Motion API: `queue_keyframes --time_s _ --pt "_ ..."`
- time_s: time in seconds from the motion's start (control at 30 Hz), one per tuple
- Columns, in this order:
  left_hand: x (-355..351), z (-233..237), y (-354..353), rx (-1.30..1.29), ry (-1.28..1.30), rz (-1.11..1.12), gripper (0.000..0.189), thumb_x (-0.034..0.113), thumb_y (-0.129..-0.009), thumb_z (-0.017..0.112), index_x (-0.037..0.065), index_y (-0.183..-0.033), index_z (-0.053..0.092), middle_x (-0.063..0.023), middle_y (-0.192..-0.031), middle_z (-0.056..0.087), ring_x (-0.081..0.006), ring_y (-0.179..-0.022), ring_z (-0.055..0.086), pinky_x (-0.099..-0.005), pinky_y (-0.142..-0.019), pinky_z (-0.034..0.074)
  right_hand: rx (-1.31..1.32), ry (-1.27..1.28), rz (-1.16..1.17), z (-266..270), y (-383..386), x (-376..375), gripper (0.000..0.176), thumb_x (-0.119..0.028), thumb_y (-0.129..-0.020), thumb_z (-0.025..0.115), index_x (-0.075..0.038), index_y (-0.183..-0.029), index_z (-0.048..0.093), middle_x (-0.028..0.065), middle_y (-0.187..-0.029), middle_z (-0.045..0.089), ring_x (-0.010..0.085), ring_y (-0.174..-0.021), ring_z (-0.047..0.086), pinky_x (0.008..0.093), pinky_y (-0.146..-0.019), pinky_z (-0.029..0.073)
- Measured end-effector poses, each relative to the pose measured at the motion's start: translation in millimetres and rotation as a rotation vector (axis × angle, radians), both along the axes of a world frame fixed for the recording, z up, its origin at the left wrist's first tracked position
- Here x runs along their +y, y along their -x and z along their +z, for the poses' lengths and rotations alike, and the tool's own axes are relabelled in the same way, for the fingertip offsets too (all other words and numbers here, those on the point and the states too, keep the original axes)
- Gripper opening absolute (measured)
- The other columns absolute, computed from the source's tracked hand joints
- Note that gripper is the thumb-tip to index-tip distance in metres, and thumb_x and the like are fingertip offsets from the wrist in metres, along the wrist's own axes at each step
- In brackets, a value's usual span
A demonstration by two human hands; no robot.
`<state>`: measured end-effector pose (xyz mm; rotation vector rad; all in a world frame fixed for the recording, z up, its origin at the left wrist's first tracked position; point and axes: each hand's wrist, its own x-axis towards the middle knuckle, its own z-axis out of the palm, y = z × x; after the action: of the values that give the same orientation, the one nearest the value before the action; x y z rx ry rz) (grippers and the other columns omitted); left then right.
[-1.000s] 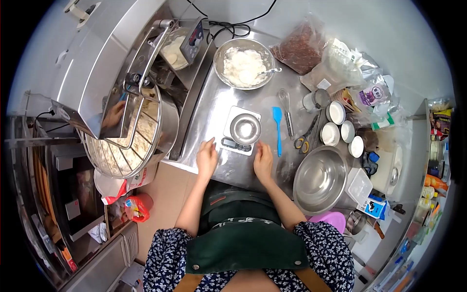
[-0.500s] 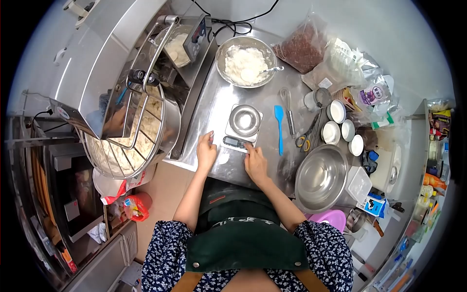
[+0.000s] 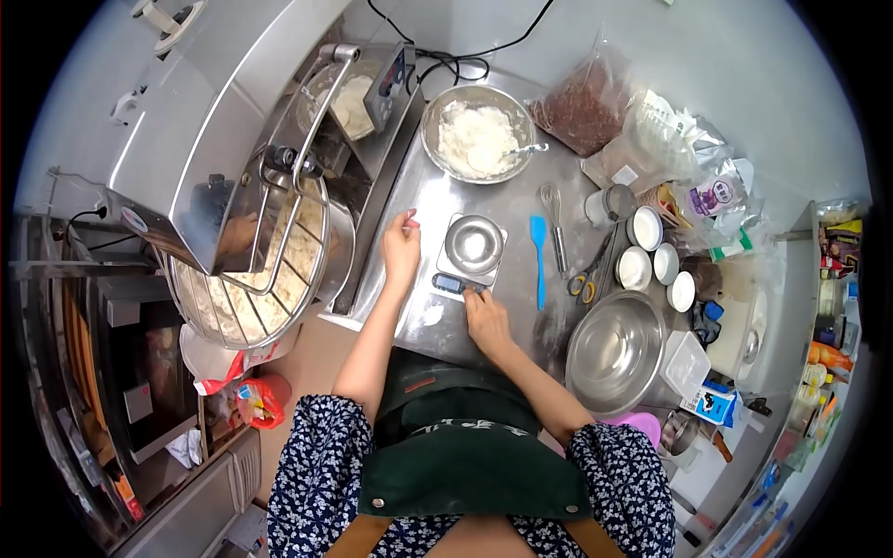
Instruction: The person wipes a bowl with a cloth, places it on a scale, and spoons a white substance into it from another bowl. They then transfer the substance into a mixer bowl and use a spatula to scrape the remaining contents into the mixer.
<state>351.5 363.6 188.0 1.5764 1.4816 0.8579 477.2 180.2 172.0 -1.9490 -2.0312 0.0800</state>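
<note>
A small steel bowl (image 3: 473,245) sits on the white kitchen scale (image 3: 498,263), whose dark display faces me. My right hand (image 3: 488,321) is at the scale's front right corner, its fingertips touching near the display and its fingers reaching forward, gripping nothing. Left of the scale, my left hand (image 3: 401,251) hovers by the steel table with loosely curled fingers and nothing in them. A blue spatula (image 3: 539,260) and a whisk (image 3: 555,223) lie right of the scale. Behind it stands a glass bowl (image 3: 430,149) of white, crumbly mixture (image 3: 479,135) with a spoon handle resting over its rim.
A mixer bowl (image 3: 339,242) holding dough stands under a wire guard at left. To the right are scissors (image 3: 583,285), several small white cups (image 3: 645,227) and a large steel bowl (image 3: 616,353). Bagged ingredients (image 3: 586,102) line the back right.
My left hand has moved forward, away from my body. My right fingers have shifted slightly at the scale's front edge. The whole view has shifted a little.
</note>
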Motion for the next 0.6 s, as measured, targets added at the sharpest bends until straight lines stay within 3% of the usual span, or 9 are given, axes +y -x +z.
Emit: queue_keyframes --time_s 0.03,0.13,0.2,0.27,0.33,0.4,0.5,0.6 --pt "13.1 -6.4 -8.8 -0.024 -0.034 0.007 0.027 0.002 -0.079 0.053 0.002 -0.104 0.063 -0.0112 -0.079 0.065 -0.0207 -0.061 0.062 -0.03 -0.06 0.048 0.057 -0.008 -0.005 5.2 -2.2 -0.9 0.023 -0.005 -0.077 0.056 0.0 -0.099 0.06 0.0099 -0.084 0.061 0.023 -0.078 0.058 0.034 -0.057 0.049" --pt "46.2 -15.4 -36.1 -0.458 0.35 0.073 0.022 0.003 -0.082 0.052 -0.002 -0.1 0.062 -0.0103 -0.081 0.066 -0.0162 -0.063 0.063 -0.026 -0.059 0.049 0.191 -0.091 -0.055 29.5 -24.3 9.6 0.019 -0.004 -0.08 0.056 -0.001 -0.098 0.06 0.0135 -0.08 0.061 0.0274 -0.074 0.059 0.0375 -0.057 0.048" --pt "60.9 -18.5 -49.9 -0.546 0.447 0.1 0.023 0.003 -0.084 0.051 -0.004 -0.104 0.058 -0.0107 -0.085 0.066 -0.0137 -0.068 0.062 -0.0234 -0.058 0.05 0.236 -0.224 -0.156 51.4 -58.0 36.2 0.014 -0.006 -0.083 0.056 -0.001 -0.095 0.06 0.0134 -0.081 0.061 0.0281 -0.071 0.059 0.0389 -0.057 0.048" --pt "76.0 -33.7 -62.0 -0.599 0.497 0.134 0.026 0.002 -0.084 0.05 -0.005 -0.108 0.056 -0.0121 -0.088 0.065 -0.0146 -0.071 0.063 -0.0238 -0.057 0.05 0.322 -0.177 -0.378 71.1 -108.1 83.8 0.012 -0.008 -0.086 0.055 0.0 -0.093 0.059 0.0177 -0.078 0.059 0.0342 -0.07 0.059 0.043 -0.06 0.047" --pt "82.1 -34.6 -69.9 -0.669 0.578 0.145 0.036 -0.001 -0.083 0.051 -0.005 -0.118 0.045 -0.0147 -0.097 0.062 -0.0168 -0.076 0.063 -0.0243 -0.059 0.051 0.272 -0.4 -0.389 75.3 -155.3 140.1 0.011 -0.009 -0.086 0.055 0.0 -0.091 0.059 0.0188 -0.072 0.057 0.0383 -0.071 0.058 0.0448 -0.063 0.046" --pt "78.9 -25.9 -75.8 -0.746 0.639 0.183 0.042 -0.003 -0.083 0.051 -0.005 -0.123 0.04 -0.0159 -0.1 0.061 -0.0183 -0.078 0.063 -0.0247 -0.062 0.053 0.186 -0.348 -0.458 58.1 -194.7 181.8 0.014 -0.011 -0.086 0.056 0.001 -0.093 0.059 0.021 -0.077 0.06 0.0407 -0.077 0.059 0.0431 -0.069 0.047" --pt "76.1 -26.5 -82.8 -0.816 0.718 0.197 0.042 -0.003 -0.084 0.052 -0.002 -0.123 0.035 -0.0168 -0.105 0.058 -0.0239 -0.091 0.064 -0.0301 -0.073 0.056 0.527 -0.111 -0.5 -1.9 -247.5 229.3 0.019 -0.015 -0.083 0.062 0.003 -0.089 0.061 0.0186 -0.078 0.065 0.0324 -0.071 0.064 0.0369 -0.064 0.05" --pt "75.2 -26.7 -90.0 -0.883 0.792 0.238 0.033 -0.002 -0.086 0.053 -0.001 -0.116 0.039 -0.015 -0.104 0.058 -0.0245 -0.093 0.062 -0.0345 -0.081 0.054 0.746 0.263 -0.623 43.5 -235.4 241.3 0.023 -0.019 -0.078 0.069 0.003 -0.084 0.064 0.0144 -0.071 0.067 0.0206 -0.058 0.065 0.0311 -0.056 0.05"
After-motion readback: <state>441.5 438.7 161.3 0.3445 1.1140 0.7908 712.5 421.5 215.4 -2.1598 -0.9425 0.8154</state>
